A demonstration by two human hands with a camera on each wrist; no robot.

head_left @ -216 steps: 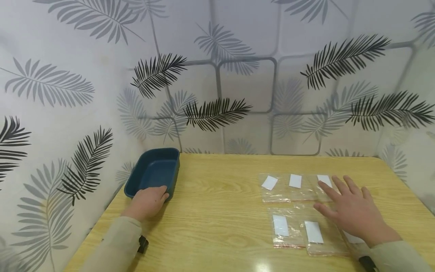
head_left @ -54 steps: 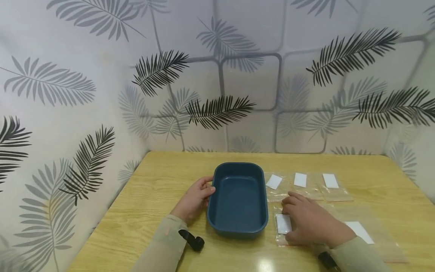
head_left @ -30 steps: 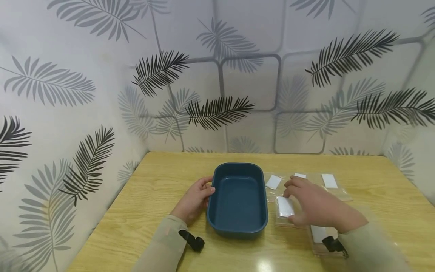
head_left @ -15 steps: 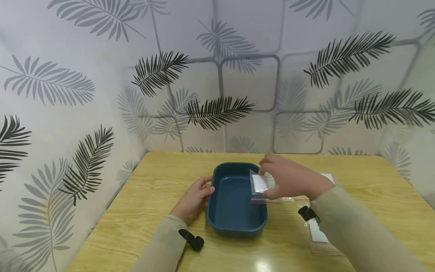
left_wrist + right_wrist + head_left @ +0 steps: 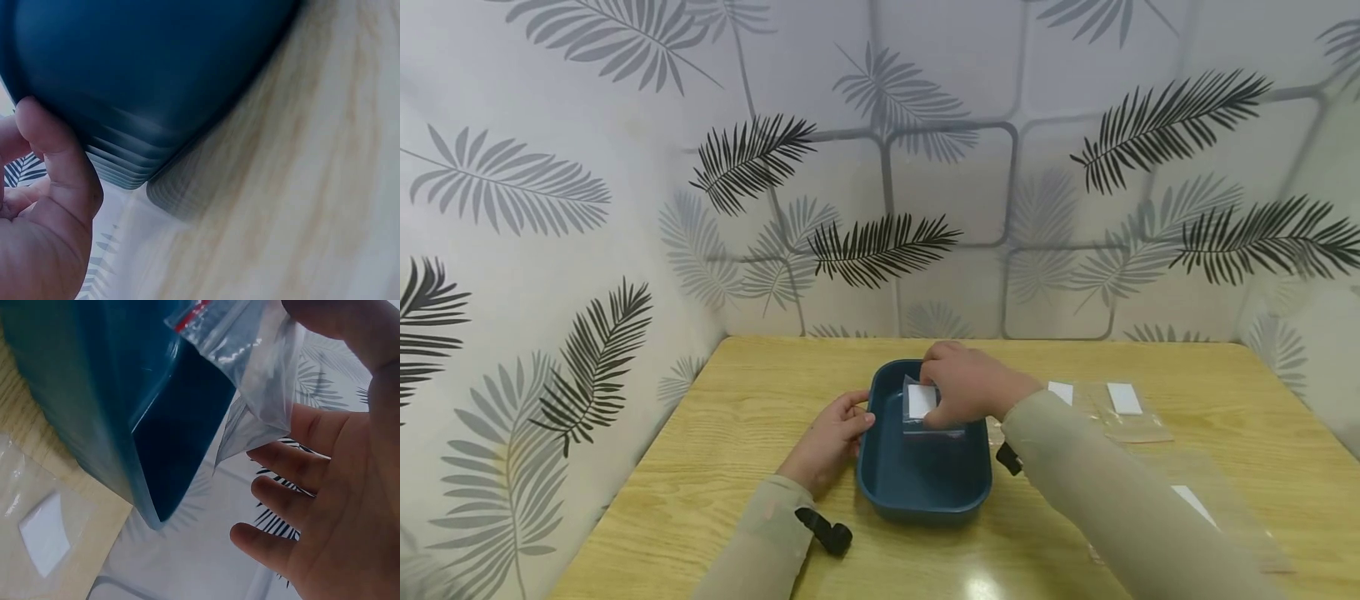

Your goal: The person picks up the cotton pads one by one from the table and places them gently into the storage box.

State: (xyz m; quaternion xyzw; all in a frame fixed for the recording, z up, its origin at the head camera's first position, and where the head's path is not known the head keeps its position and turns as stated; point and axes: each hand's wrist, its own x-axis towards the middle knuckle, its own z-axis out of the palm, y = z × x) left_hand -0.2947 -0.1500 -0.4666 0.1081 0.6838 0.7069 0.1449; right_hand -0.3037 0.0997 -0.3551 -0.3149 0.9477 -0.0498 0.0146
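A deep blue rectangular plastic bin stands on the table in the head view. My left hand holds its left wall, thumb at the rim; the left wrist view shows the thumb against the ribbed side. Over the bin's far half, my right hand pinches a clear zip bag with a white card inside. The right wrist view shows this bag between thumb and forefinger, its red seal strip toward the bin, with the other fingers spread loosely.
Several more clear zip bags with white cards lie flat to the right, including a back one and a nearer one partly behind my right sleeve. A leaf-patterned wall covering rises behind the table.
The bin came from the left to the table's middle, my left hand with it. My right hand picked up a bag from the front row and carried it left over the bin.
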